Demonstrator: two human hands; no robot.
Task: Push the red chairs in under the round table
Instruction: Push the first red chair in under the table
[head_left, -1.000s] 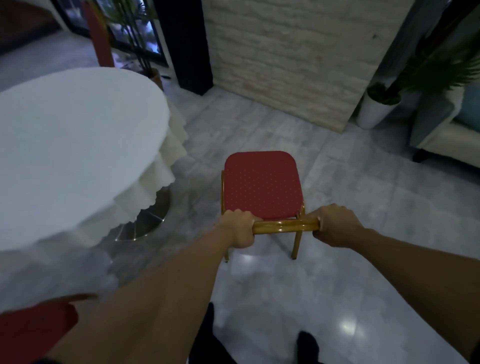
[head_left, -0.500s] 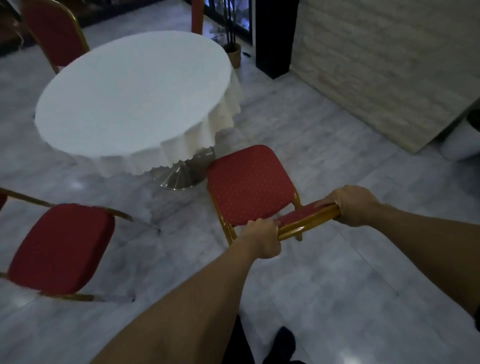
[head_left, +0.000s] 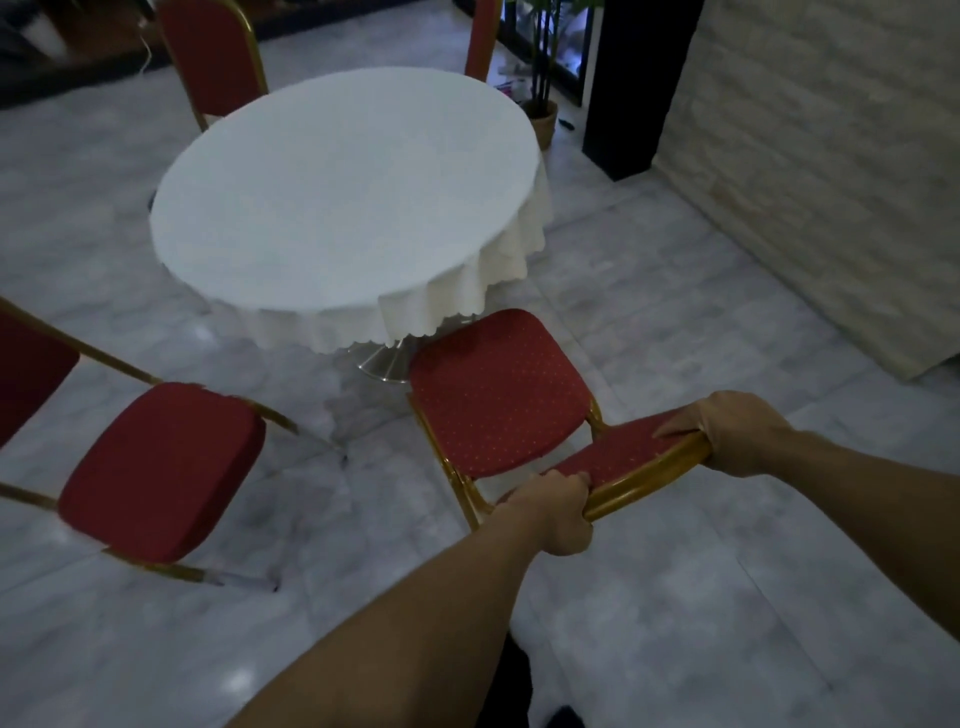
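Note:
The round table wears a white cloth with a scalloped hem and stands on a metal pedestal foot. A red chair with a gold frame stands just in front of the table's near right edge, its seat front touching the cloth hem. My left hand grips the left end of its backrest top and my right hand grips the right end. A second red chair stands to the left, away from the table. A third red chair stands behind the table.
A pale stone wall runs along the right, with a dark pillar beyond it. A potted plant stands past the table's far right side. A red upright shows behind the table. Grey marble floor surrounds everything.
The view has swung left and the table now lies straight ahead. The held chair has turned and moved toward the table, its seat front reaching the cloth hem. Both hands kept their grip.

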